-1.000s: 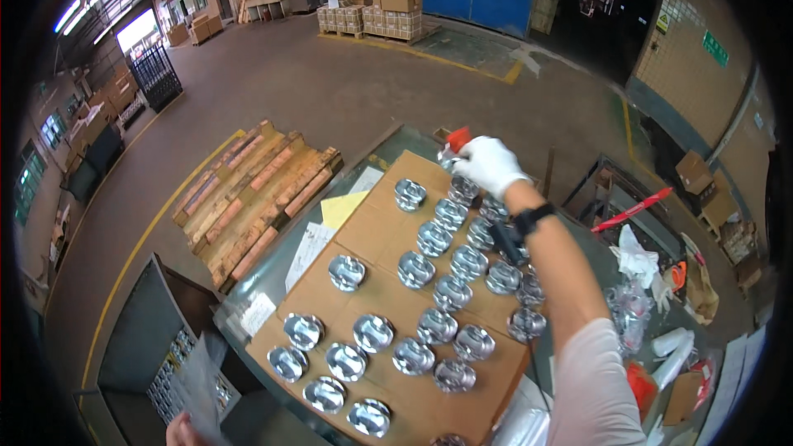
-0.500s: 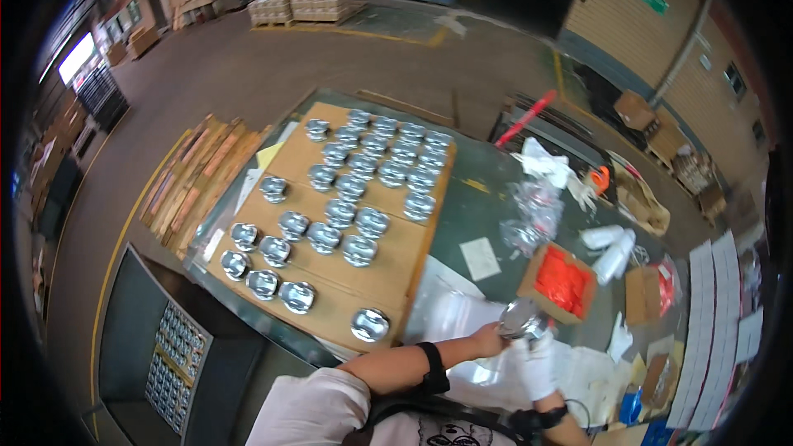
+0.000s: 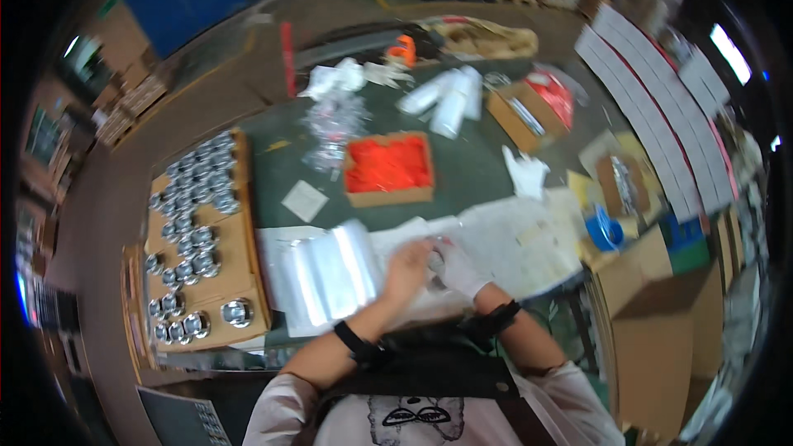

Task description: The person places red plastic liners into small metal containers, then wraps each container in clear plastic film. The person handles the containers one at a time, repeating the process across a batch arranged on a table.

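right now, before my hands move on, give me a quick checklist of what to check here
1. Both hands in view: ok, left hand and right hand are close together.
2. Both hands covered: not ok, the right is gloved but the left is bare.
3. Firm hold on the metal part between them: cannot tell, it is blurred and partly covered.
4. Clear plastic nearby: ok, lying left of the hands.
5. Box open: ok, its red contents show.

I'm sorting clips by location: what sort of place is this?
Probably a factory workshop or packing area: many shiny, piston-like metal parts stand on cardboard, clear plastic sheeting lies ready on the workbench, and stacked cartons stand on the floor beyond.
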The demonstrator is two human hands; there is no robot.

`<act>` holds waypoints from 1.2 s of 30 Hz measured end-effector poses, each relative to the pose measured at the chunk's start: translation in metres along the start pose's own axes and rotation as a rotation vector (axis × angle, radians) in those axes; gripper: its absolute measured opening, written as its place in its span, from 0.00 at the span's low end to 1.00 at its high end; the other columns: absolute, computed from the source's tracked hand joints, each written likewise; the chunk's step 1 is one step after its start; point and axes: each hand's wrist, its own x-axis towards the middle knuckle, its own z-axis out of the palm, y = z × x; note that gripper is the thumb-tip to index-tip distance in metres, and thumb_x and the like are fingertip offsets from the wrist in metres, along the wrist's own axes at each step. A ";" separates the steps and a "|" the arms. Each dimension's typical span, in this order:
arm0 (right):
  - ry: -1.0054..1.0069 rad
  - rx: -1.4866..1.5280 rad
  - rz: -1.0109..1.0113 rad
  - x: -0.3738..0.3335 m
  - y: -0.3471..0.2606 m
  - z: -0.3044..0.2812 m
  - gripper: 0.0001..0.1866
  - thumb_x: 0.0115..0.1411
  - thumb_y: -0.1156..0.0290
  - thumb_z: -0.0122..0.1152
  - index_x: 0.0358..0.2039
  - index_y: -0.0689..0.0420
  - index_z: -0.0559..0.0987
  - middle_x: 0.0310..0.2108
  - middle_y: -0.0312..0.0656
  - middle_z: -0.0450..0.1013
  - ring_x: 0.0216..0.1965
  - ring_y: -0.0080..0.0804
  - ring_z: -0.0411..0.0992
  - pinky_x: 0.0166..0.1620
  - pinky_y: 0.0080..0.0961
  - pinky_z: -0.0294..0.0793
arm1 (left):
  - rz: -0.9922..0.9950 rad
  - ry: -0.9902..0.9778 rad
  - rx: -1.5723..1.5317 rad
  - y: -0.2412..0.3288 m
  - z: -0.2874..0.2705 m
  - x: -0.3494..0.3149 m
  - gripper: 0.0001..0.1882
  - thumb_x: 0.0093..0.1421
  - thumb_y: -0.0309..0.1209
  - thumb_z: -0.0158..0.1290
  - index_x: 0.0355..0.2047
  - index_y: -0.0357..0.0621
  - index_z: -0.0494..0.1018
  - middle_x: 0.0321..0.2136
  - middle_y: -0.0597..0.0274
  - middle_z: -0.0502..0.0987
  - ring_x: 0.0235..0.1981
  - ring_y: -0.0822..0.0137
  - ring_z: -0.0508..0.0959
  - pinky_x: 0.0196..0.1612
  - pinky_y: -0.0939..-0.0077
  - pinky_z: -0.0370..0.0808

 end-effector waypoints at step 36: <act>0.009 -0.161 0.200 0.122 0.042 -0.155 0.14 0.57 0.63 0.60 0.37 0.60 0.79 0.34 0.52 0.76 0.37 0.48 0.75 0.40 0.38 0.75 | -0.071 0.140 0.294 -0.017 -0.089 0.029 0.22 0.60 0.31 0.56 0.54 0.36 0.68 0.44 0.48 0.71 0.40 0.56 0.77 0.42 0.69 0.75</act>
